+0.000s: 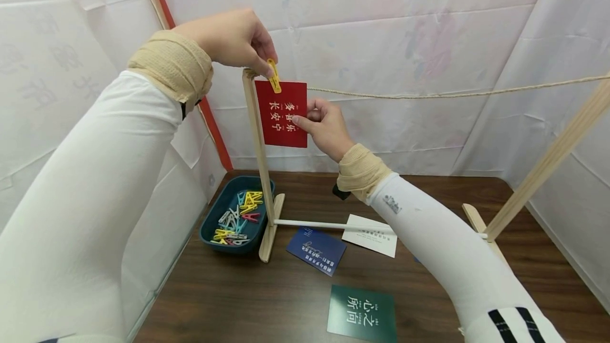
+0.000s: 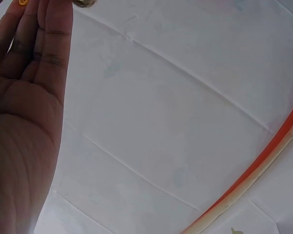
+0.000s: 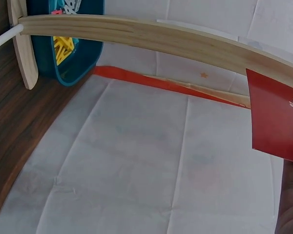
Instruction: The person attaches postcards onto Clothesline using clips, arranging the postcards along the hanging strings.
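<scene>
— Pegs first: the left hand (image 1: 233, 41) pinches a yellow clothespin (image 1: 274, 75) at the top edge of the red card (image 1: 282, 114), right where the string (image 1: 429, 94) meets the wooden post (image 1: 257, 142).

— And the right hand (image 1: 326, 128)?

— Its fingers pinch the card's right edge, steadying it. Card looks light and fairly stiff; I'd hold it by an edge.

— Is the peg actually biting the string?

— Hard to say; fingers cover that spot. More pegs sit in the blue tray (image 1: 216, 210) below.
</scene>
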Motion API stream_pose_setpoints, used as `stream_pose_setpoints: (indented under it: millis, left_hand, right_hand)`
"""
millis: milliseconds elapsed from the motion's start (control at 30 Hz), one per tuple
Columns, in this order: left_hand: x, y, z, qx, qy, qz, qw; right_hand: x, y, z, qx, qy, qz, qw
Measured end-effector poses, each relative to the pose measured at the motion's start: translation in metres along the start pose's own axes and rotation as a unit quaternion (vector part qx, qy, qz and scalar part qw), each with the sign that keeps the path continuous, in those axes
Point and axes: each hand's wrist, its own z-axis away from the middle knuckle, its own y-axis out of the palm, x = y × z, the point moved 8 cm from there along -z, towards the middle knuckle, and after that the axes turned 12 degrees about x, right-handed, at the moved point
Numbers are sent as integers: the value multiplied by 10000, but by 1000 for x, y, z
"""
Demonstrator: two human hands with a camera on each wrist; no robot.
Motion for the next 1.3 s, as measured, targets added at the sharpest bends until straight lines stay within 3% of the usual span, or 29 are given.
stream_pose_setpoints:
  millis: [533, 933, 1300]
  left_hand:
    - [4, 4, -3, 68, -51, 445, 9990]
    - [8, 5, -4, 9, -98, 785, 9969]
    - [10, 2, -2, -298, 198, 1369, 9899]
  right_hand:
    - [-2, -7, 3, 58, -15, 183, 9998]
    - [-7, -29, 11, 54, -18, 462, 9989]
    - [-12, -47, 20, 26, -80, 513, 9986]
